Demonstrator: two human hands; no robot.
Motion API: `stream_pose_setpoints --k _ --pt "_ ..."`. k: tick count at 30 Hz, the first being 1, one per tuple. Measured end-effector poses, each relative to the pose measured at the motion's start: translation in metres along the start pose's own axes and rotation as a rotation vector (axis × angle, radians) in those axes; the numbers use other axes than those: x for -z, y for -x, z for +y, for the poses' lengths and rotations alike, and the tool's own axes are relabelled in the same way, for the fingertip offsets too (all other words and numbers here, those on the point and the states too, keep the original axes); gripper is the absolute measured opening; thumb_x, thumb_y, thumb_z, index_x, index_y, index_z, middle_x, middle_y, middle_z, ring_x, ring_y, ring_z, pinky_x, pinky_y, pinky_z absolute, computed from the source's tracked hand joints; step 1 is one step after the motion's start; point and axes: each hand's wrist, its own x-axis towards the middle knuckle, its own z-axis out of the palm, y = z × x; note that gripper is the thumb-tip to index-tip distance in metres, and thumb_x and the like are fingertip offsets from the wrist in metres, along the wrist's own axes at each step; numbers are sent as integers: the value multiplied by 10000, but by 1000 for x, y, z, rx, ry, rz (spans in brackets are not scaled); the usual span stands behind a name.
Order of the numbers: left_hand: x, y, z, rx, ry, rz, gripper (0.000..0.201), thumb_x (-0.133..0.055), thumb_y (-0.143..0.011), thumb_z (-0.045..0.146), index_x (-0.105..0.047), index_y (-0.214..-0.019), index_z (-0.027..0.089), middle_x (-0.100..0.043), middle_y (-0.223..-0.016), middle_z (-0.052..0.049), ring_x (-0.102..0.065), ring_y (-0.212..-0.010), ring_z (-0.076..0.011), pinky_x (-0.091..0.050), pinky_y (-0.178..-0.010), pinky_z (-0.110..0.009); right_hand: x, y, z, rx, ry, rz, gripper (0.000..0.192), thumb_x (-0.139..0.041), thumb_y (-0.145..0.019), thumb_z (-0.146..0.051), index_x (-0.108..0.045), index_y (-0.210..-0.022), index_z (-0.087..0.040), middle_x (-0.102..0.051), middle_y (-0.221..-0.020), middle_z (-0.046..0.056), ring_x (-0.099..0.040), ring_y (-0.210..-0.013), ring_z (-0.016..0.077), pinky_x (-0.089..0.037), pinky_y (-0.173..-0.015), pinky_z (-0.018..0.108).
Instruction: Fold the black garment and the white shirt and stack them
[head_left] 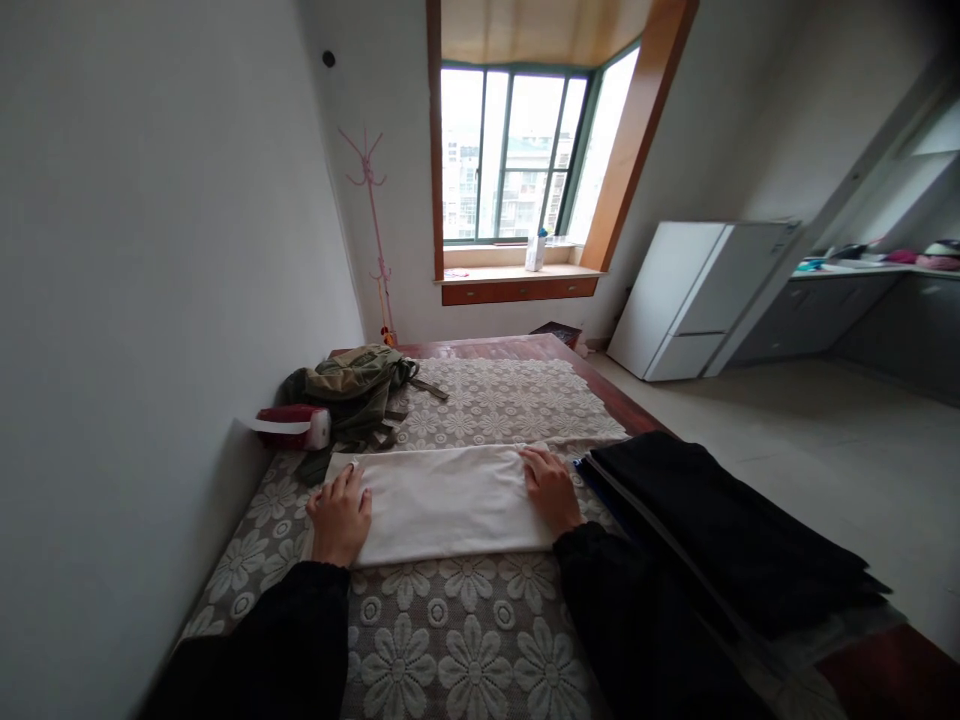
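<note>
A folded white cloth (446,500) lies flat on a bed covered with a grey spread with white flowers (457,640). My left hand (341,515) rests palm down on the cloth's left end, fingers spread a little. On the cloth's right end my right hand (550,488) presses flat in the same way. Both arms wear dark sleeves. Neither hand grips anything.
A pile of dark folded clothes (735,530) lies at the bed's right edge. A green backpack (356,385) and a red and white item (294,427) sit by the left wall. Beyond are a window, a pink coat stand (371,220), and a white fridge (694,295).
</note>
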Motion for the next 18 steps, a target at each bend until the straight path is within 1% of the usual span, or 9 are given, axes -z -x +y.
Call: stream_pose_setpoints --k 3,6,9,11,12,14,16,17,18 --pt "1 -2 -1 29 56 -4 461 -416 -970 257 -661 -1360 239 -659 -1440 -113 -583 -1258 -315 -323 -1132 -537 -1 0 1 -91 74 -54 405 -483 -967 -224 -695 -1311 -260 -657 -1390 91 -547 -1286 295 -358 -1127 451" --pt "4 -1 -2 27 113 21 486 -374 -977 238 -657 -1372 251 -662 -1439 -97 -586 -1265 -305 -315 -1148 -526 -1 -2 1 -112 64 -52 398 -478 -961 -215 -725 -1270 -256 -666 -1392 95 -539 -1312 301 -324 -1150 475" --pt "8 -3 -1 40 241 68 492 -367 -976 264 -670 -1363 234 -652 -1450 -97 -576 -1281 -310 -338 -1152 -510 5 -4 -3 -117 -65 72 395 -469 -935 -217 -762 -1200 -230 -705 -1338 97 -581 -1273 283 -346 -1158 459" --pt "14 -8 -2 118 447 115 488 -376 -970 300 -686 -1335 203 -666 -1422 -108 -590 -1257 -290 -409 -1111 -458 13 -6 -8 -127 -217 188 366 -476 -921 -257 -795 -1096 -218 -744 -1250 107 -620 -1211 280 -409 -1122 440" --pt "18 -10 -2 185 578 129 488 -394 -966 336 -689 -1326 189 -692 -1370 -111 -616 -1202 -270 -464 -1050 -417 20 -6 -11 -136 -302 246 354 -487 -911 -281 -803 -1055 -214 -758 -1205 111 -634 -1183 282 -440 -1097 434" --pt "34 -14 -4 346 857 119 531 -469 -932 447 -683 -1324 160 -745 -1179 -101 -663 -978 -213 -538 -831 -323 37 -5 -16 -159 -458 336 332 -522 -886 -326 -812 -1002 -213 -771 -1144 109 -644 -1147 288 -475 -1061 432" --pt "57 -11 -7 466 1099 66 621 -577 -850 540 -679 -1325 153 -735 -1012 -61 -604 -737 -139 -481 -610 -246 59 2 -20 -171 -588 367 306 -566 -864 -360 -818 -966 -220 -774 -1121 95 -646 -1128 288 -485 -1040 433" --pt "71 -5 -9 491 1197 41 640 -616 -814 549 -684 -1318 160 -723 -987 -46 -554 -666 -110 -435 -544 -226 70 9 -21 -169 -649 361 290 -593 -854 -376 -821 -950 -225 -774 -1115 86 -650 -1108 282 -496 -1017 424" --pt "86 4 -10 497 1284 23 625 -643 -794 535 -695 -1303 177 -718 -1011 -41 -515 -631 -91 -406 -506 -216 82 19 -22 -167 -708 338 276 -623 -844 -392 -823 -943 -230 -773 -1111 77 -658 -1060 268 -519 -965 404"
